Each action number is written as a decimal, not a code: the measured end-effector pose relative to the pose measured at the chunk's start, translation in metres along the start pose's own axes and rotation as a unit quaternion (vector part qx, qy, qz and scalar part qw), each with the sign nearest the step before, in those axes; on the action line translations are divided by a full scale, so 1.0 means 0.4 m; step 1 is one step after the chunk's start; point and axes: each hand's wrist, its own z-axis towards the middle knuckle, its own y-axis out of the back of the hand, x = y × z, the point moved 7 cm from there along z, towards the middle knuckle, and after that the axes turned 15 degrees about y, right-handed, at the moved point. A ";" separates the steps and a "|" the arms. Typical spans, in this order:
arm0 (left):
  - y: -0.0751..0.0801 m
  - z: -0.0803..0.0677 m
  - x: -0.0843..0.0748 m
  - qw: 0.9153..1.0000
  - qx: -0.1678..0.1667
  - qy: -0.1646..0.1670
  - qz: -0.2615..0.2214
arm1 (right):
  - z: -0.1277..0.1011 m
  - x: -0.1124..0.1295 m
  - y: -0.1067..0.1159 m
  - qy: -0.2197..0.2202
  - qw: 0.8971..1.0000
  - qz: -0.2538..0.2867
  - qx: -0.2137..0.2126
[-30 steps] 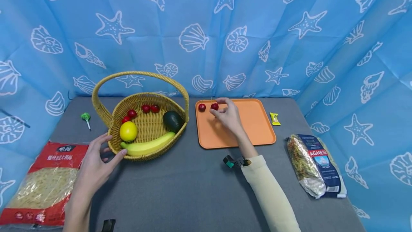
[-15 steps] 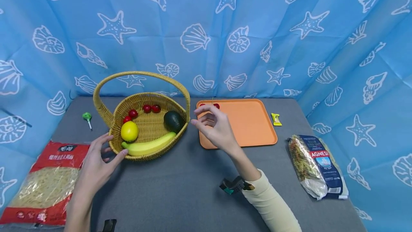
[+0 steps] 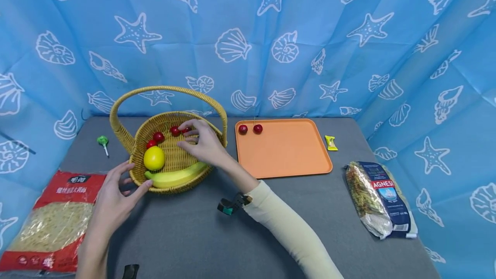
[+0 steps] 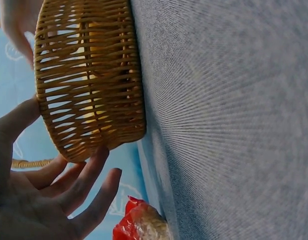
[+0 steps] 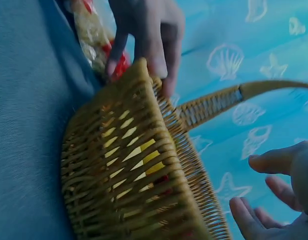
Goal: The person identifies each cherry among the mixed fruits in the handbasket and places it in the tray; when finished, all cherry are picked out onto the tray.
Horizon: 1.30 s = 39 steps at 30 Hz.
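The left hand (image 3: 116, 193) rested spread against the basket (image 3: 140, 175); the right hand (image 3: 201, 141) hovered loosely open over the cherries (image 3: 180, 130), seemingly pinching none.

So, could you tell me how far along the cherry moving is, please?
Done: two cherries lie on the orange tray. In hand: the right hand reaches into the wicker basket by the red cherries in the basket; the left hand steadies the rim. Left: about four cherries sit there, beside the lemon and banana.
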 end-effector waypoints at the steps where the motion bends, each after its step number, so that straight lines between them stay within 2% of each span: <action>1: 0.000 0.000 0.000 1.000 0.000 0.001 0.001 | 0.015 -0.016 -0.010 -0.019 1.000 0.001 0.003; 6: 0.000 -0.002 0.001 1.000 0.001 0.002 0.002 | 0.061 -0.088 -0.055 -0.110 0.994 0.006 0.006; 8: 0.001 -0.002 0.003 1.000 -0.001 0.003 0.002 | 0.072 -0.106 -0.072 -0.134 0.991 -0.009 0.008; 12: 0.001 -0.004 0.004 1.000 -0.005 0.005 0.000 | 0.087 -0.125 -0.101 -0.167 0.985 -0.045 0.012; 16: 0.001 -0.004 0.002 1.000 -0.006 0.001 -0.001 | 0.093 -0.142 -0.124 -0.181 0.980 -0.074 0.034; 20: 0.000 -0.002 0.003 1.000 -0.008 -0.001 0.000 | 0.092 -0.150 -0.134 -0.174 0.980 -0.080 0.048; 28: 0.000 -0.001 0.002 1.000 -0.008 -0.001 -0.001 | 0.077 -0.114 -0.123 -0.132 0.990 -0.058 -0.007; 33: 0.002 -0.001 0.002 1.000 -0.007 0.000 -0.002 | 0.057 -0.068 -0.105 -0.090 0.996 -0.018 -0.023; 39: 0.001 0.000 0.002 1.000 -0.005 0.003 -0.001 | -0.001 -0.014 -0.066 -0.070 0.996 0.053 -0.023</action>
